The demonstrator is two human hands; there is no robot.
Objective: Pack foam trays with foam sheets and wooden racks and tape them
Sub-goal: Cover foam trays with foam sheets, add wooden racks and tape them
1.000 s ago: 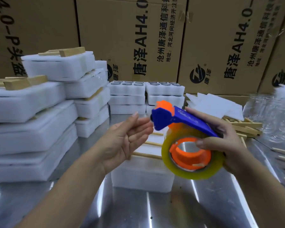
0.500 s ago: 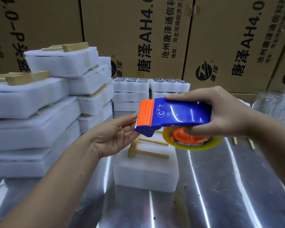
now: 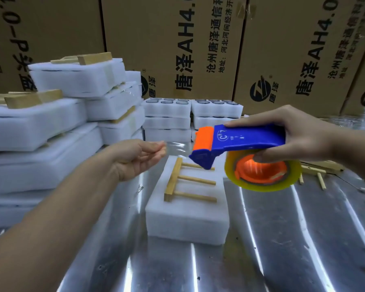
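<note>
One foam tray (image 3: 185, 220) lies on the steel table (image 3: 282, 239) before me, one wooden rack (image 3: 170, 182) with three pegs (image 3: 198, 180) on top. Above it my left hand (image 3: 135, 159) pinches the tape end (image 3: 177, 147); my right hand (image 3: 301, 135) grips one tape dispenser (image 3: 247, 138).

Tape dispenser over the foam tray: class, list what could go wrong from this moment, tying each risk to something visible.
1. The clear tape strip, pinched by the left hand and running to the tape dispenser in the right hand, hangs free in the air; it may fold on itself or stick to fingers.
2. The wooden rack lies on the foam tray with no tape visible over it; pressing tape down could nudge it askew.
</note>
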